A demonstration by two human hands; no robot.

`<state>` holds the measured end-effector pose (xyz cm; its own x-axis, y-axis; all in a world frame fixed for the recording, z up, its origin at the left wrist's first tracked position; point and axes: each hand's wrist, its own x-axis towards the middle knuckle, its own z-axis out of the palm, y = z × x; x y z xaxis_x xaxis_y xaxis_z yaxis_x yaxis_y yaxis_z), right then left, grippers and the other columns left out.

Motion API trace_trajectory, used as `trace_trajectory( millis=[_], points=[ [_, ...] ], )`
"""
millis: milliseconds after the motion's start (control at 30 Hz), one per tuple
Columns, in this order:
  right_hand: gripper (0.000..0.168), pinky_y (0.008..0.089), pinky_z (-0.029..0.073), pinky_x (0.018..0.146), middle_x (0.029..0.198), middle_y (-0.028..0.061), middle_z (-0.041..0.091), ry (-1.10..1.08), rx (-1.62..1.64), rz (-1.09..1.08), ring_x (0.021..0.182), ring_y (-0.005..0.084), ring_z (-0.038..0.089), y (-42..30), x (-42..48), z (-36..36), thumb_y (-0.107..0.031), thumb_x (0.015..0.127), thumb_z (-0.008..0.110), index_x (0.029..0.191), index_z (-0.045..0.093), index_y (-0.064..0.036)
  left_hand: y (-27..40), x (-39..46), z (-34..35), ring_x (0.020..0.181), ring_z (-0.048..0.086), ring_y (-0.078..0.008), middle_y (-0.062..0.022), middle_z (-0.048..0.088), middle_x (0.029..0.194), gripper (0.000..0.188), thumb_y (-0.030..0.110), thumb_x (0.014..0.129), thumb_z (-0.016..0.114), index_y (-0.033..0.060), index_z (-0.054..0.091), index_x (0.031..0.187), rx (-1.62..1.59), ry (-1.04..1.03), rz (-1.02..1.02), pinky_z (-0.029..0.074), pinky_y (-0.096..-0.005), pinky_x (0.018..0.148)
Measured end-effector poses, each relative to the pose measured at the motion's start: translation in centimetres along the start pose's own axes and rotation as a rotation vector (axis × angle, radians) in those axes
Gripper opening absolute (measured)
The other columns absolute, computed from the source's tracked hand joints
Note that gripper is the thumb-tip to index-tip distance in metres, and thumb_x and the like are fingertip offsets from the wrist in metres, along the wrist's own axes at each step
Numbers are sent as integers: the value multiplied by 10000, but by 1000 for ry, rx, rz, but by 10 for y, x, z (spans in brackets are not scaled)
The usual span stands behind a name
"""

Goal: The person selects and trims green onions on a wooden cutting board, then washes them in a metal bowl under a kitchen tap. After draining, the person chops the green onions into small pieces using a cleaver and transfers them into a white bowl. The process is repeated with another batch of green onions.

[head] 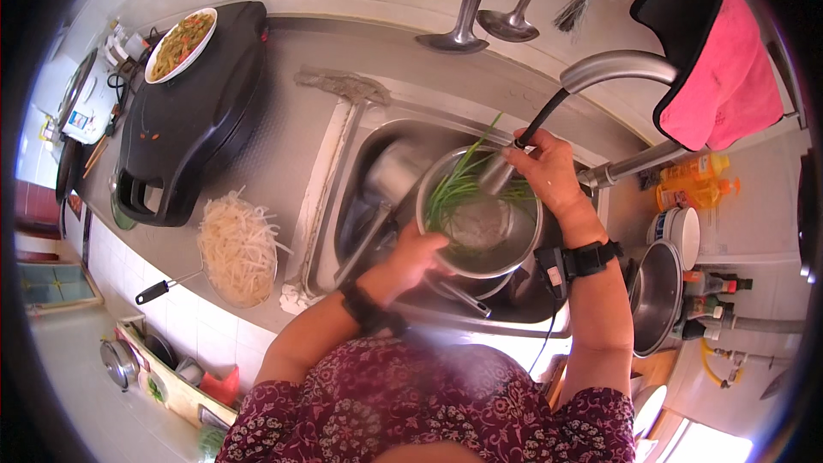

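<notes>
Over the sink, my left hand grips the near left rim of a stainless steel bowl, thumb on the edge. Long green stalks, like chives or scallions, lie in the bowl, a few poking past its far rim. My right hand holds the pull-out faucet spray head near its hose, pointed down into the bowl. Water seems to pool at the bowl's bottom. Beneath and left of the bowl, the sink holds a metal pot and long-handled metal utensils, partly hidden.
Left of the sink rests a strainer of pale shreds; a black appliance bears a plate of food. Ladles and a pink cloth hang at the back. Bottles and a metal basin stand right.
</notes>
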<state>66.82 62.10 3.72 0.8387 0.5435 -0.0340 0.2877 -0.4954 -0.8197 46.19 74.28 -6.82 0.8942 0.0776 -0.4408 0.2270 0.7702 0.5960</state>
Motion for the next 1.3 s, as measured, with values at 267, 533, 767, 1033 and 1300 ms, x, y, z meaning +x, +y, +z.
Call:
trace_trajectory(
  millis=[267, 533, 767, 1033, 1300],
  points=[
    [176, 281, 484, 595, 688, 100, 636, 439, -266, -128, 622, 132, 594, 59, -45, -78, -95, 798, 656, 941, 649, 7, 0, -1, -4, 830, 669, -281, -170, 626, 1061, 422, 18, 842, 519, 8, 465, 1261, -24, -36, -12, 595, -393, 640],
    [149, 317, 461, 560, 662, 131, 625, 412, -216, 16, 576, 194, 594, 87, -54, -75, -102, 834, 624, 935, 645, 5, -5, 1, -7, 800, 670, -278, -156, 635, 1056, 404, 48, 848, 527, 16, 490, 1249, -22, -23, 2, 585, -387, 610],
    [128, 320, 465, 560, 666, 160, 619, 486, -391, -82, 581, 210, 605, 96, -59, -75, -78, 828, 621, 935, 647, -13, -1, -2, -4, 859, 660, -272, -152, 628, 1082, 410, 47, 856, 514, 27, 484, 1264, 0, -12, -33, 583, -389, 615],
    [151, 326, 465, 528, 653, 134, 629, 644, -434, -114, 544, 194, 596, 84, -59, -83, -76, 799, 664, 940, 649, -25, -6, -4, -6, 878, 656, -272, -145, 619, 1096, 429, 14, 849, 505, 35, 470, 1276, 12, -9, -11, 588, -398, 614],
    [304, 349, 496, 629, 764, 164, 661, 203, -238, -115, 665, 263, 631, 21, -29, 11, -176, 739, 725, 970, 635, 0, -12, -3, -10, 897, 651, -248, -116, 644, 1033, 363, 7, 828, 545, 7, 542, 1191, -6, -20, -26, 572, -357, 665]
  ],
)
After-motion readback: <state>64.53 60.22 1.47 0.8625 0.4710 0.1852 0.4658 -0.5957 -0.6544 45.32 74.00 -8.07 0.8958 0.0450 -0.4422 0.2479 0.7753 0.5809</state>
